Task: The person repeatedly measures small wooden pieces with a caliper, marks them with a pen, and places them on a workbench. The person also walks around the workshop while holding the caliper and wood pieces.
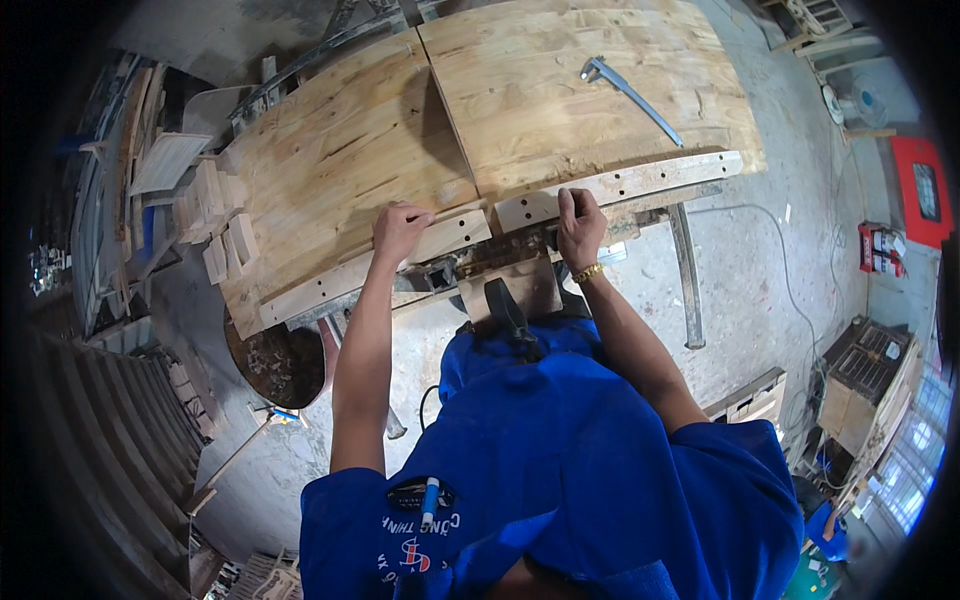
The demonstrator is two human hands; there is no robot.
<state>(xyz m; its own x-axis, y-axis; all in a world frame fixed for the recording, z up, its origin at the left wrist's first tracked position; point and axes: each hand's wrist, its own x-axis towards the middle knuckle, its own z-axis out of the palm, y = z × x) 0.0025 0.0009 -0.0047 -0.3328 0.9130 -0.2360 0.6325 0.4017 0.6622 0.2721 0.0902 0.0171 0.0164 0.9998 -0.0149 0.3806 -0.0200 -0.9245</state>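
Note:
Two wide wooden panels lie side by side on a bench, the left panel (340, 170) and the right panel (570, 90). Along their near edge run two pale wooden strips with small holes. My left hand (400, 230) is closed on the end of the left strip (330, 285). My right hand (580, 225) grips the left part of the right strip (640, 182). Below the strips a black-handled tool (508, 312) sticks out toward me, beside a small wooden block (535, 282). A metal bar clamp (630, 95) rests on the right panel.
Small wood blocks (215, 225) are stacked at the left panel's edge. A round tub of wood scraps (275, 365) stands on the concrete floor. A metal bar (688, 275) leans at the bench's right. Crates (865, 375) and a red box (925, 190) lie right.

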